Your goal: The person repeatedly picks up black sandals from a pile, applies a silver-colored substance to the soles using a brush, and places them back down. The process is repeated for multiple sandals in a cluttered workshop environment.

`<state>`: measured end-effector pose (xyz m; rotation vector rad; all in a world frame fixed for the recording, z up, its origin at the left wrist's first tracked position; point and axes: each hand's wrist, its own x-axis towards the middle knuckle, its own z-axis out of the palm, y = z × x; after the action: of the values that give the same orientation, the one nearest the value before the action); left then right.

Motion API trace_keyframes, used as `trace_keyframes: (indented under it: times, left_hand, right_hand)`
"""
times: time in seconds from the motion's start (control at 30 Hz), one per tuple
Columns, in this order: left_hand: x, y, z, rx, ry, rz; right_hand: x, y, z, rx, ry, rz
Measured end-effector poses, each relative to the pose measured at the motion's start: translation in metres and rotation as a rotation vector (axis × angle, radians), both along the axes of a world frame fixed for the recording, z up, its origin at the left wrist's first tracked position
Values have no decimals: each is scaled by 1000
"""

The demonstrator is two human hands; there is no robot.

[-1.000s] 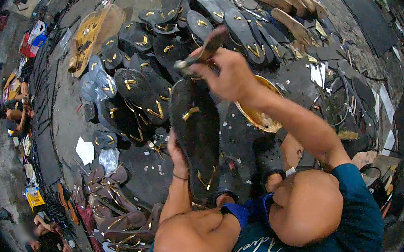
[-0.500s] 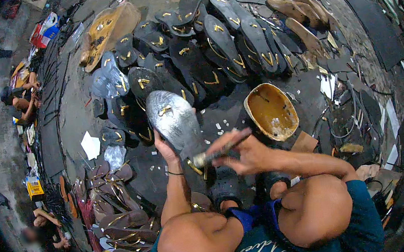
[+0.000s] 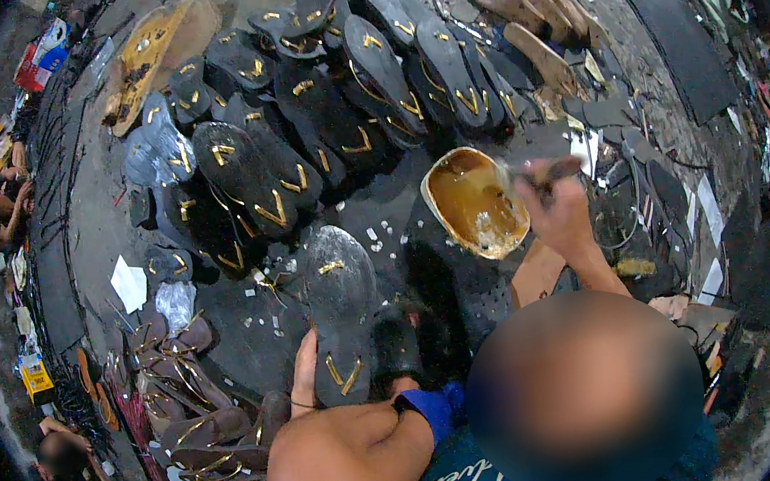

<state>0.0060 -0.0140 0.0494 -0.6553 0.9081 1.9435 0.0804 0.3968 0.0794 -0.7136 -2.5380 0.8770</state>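
The floor [image 3: 105, 244] around me was dark grey and worn, strewn with small white bits near the middle and offcuts toward the right. A black sheet [image 3: 677, 50] lay at the upper right, and a jagged white paper [image 3: 129, 285] lay on my left. Far along the left side I could see two people, one further up [image 3: 6, 203] and one lower down [image 3: 72, 457], with one yellow box [image 3: 36, 378] between them.

I counted one bowl [image 3: 437, 218] of amber stuff, right of centre. Beyond it were well over a dozen black sandals [image 3: 375, 71], overlapping too much for an exact tally, and at least three tan foot shapes [image 3: 510, 6]. Roughly ten brown sandals [image 3: 221, 425] crowded beside my left knee.

The one sole [image 3: 341, 288] I worked on was near that knee, gripped along its left edge by my left hand [image 3: 303, 373], partly hidden. My right hand [image 3: 558, 221] clasped one brush [image 3: 559, 166], blurred, at the bowl's right rim.
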Motion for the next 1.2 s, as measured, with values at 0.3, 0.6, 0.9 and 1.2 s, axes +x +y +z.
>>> trace_keyframes:
  times: [0.3, 0.6, 0.9, 1.2]
  left_hand:
    - [-74, 52, -2, 84, 104, -15]
    - [-93, 135, 14, 677, 289, 63]
    - [-110, 123, 33, 98, 621, 277]
    - [-131, 121, 8, 417, 609, 206]
  right_hand:
    - [-8, -20, 56, -680, -33, 299]
    - [-140, -103, 36, -444, 489, 682]
    - [-98, -107, 53, -263, 561, 750]
    - [-83, -124, 47, -116, 427, 967]
